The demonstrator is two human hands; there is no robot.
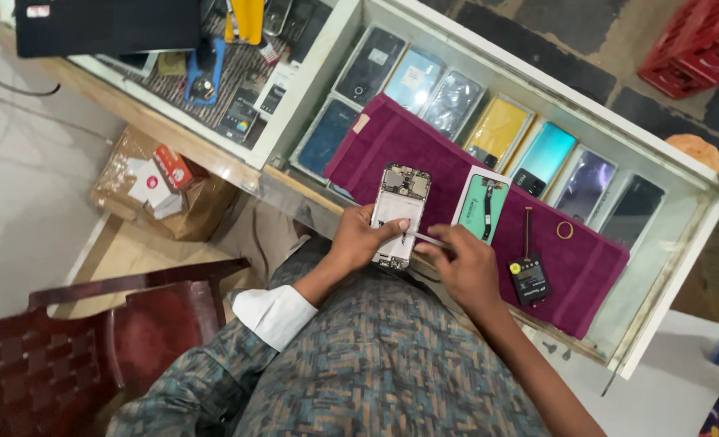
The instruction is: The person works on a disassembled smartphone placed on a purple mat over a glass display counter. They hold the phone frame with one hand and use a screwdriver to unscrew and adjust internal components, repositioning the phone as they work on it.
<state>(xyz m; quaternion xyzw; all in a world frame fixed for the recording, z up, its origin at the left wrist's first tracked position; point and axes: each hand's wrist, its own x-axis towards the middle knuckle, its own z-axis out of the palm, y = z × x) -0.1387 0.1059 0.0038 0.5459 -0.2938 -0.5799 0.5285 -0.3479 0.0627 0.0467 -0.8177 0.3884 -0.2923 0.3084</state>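
Note:
An opened phone (400,212) with its back cover off lies on a maroon cloth (408,142) over a glass counter. My left hand (361,237) grips the phone's lower end, thumb across its white frame. My right hand (464,263) holds a thin metal tool (426,238) whose tip points at the phone's lower edge. Beside the phone sits a green back cover (482,206). A small black part with a yellow dot (529,279) and a ribbon cable lies to the right, with a small ring (565,230) beyond it.
Under the glass counter (675,267) lie several phone cases in different colours. A tray of tools and parts (230,73) sits at the upper left beside a black laptop-like slab (104,24). A cardboard box (161,190), dark red chairs (76,340) and a red crate (699,44) stand around.

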